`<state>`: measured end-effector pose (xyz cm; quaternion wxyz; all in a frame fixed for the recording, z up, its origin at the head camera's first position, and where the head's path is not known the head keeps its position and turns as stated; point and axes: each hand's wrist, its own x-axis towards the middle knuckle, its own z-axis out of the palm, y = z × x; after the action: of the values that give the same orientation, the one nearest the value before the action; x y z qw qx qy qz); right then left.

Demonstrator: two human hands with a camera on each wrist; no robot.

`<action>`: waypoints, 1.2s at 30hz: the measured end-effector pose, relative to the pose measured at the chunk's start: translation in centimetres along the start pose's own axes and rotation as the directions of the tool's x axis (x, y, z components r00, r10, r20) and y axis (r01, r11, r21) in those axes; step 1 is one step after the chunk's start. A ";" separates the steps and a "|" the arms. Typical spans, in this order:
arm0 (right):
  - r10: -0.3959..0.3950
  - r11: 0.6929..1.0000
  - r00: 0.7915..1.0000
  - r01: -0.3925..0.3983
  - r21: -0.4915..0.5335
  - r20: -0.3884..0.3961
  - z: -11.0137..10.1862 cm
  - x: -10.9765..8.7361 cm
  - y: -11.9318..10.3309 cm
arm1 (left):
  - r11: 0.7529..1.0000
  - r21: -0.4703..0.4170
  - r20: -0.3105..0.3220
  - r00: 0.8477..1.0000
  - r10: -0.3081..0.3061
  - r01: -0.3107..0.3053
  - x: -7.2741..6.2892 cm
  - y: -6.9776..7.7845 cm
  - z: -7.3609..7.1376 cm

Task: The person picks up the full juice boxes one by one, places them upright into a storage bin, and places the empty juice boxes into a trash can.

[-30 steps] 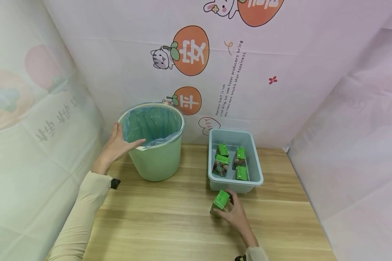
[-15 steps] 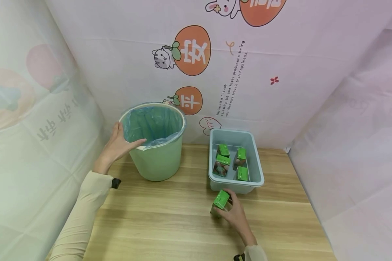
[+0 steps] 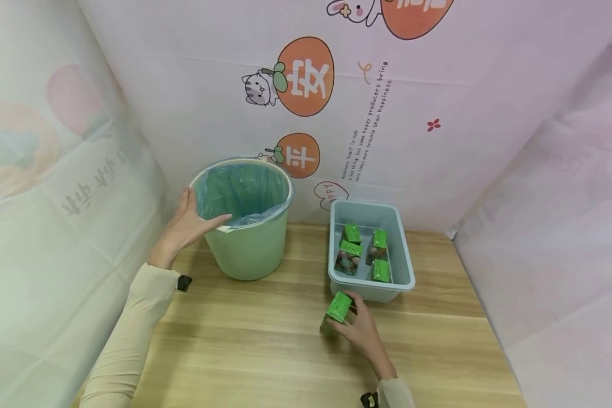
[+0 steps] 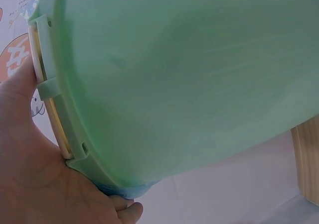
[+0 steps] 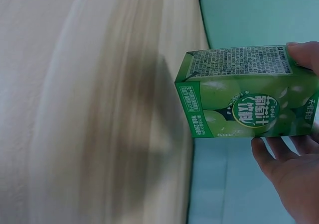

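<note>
My left hand [image 3: 185,225] grips the rim of a pale green trash bin [image 3: 252,249], which has a blue plastic liner [image 3: 265,195] inside. In the left wrist view the thumb lies along the cream rim ring [image 4: 56,124], and fingertips show past the lower edge. Between thumb and fingers, my right hand [image 3: 363,333] holds a green grape juice box [image 5: 249,94], tilted, just in front of a light blue plastic tub [image 3: 367,290]. Several more juice boxes stand in the tub, among them one nearest its front [image 3: 381,271].
The wooden table [image 3: 255,345] carries both the bin and the tub. White printed cloth [image 3: 418,164] hangs behind them, with cloth walls on the left and right.
The right hand and juice box have moved slightly left. The left hand stays on the bin's rim. The whole head view has shifted a little.
</note>
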<state>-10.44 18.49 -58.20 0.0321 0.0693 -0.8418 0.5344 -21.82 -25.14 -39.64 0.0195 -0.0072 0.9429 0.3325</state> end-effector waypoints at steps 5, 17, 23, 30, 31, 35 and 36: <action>-0.067 0.998 0.998 0.067 -0.008 0.010 0.4 0.3 -1.5 | 1.000 0.007 0.000 1.000 -0.001 0.001 0.1 -0.1 0.1; -0.143 0.987 0.989 0.145 -0.061 0.043 0.6 2.3 -6.7 | 1.000 0.005 -0.014 1.000 0.014 -0.014 0.2 0.0 0.1; -0.198 0.977 0.978 0.202 -0.069 0.066 0.0 4.2 -10.0 | 1.000 0.013 -0.012 1.000 0.015 -0.015 0.1 0.0 0.1; -0.280 0.951 0.955 0.290 -0.109 0.101 -0.7 6.5 -13.6 | 1.000 0.030 -0.018 1.000 0.005 -0.004 0.1 0.1 0.0; -0.296 0.945 0.949 0.307 -0.109 0.106 -0.7 6.8 -14.0 | 0.999 0.034 -0.019 1.000 0.006 -0.005 0.1 0.1 0.0; -0.347 0.923 0.930 0.362 -0.128 0.124 -0.8 7.7 -15.6 | 0.999 0.048 -0.022 1.000 0.014 -0.013 0.1 0.0 -0.1; -0.358 0.918 0.925 0.374 -0.134 0.129 -0.8 7.9 -16.0 | 0.999 0.050 -0.023 1.000 0.015 -0.014 0.1 -0.1 -0.1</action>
<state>-15.89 11.88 -42.52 0.0937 0.2500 -0.8538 0.4469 -21.90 -25.27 -39.57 0.0064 -0.0036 0.9510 0.3090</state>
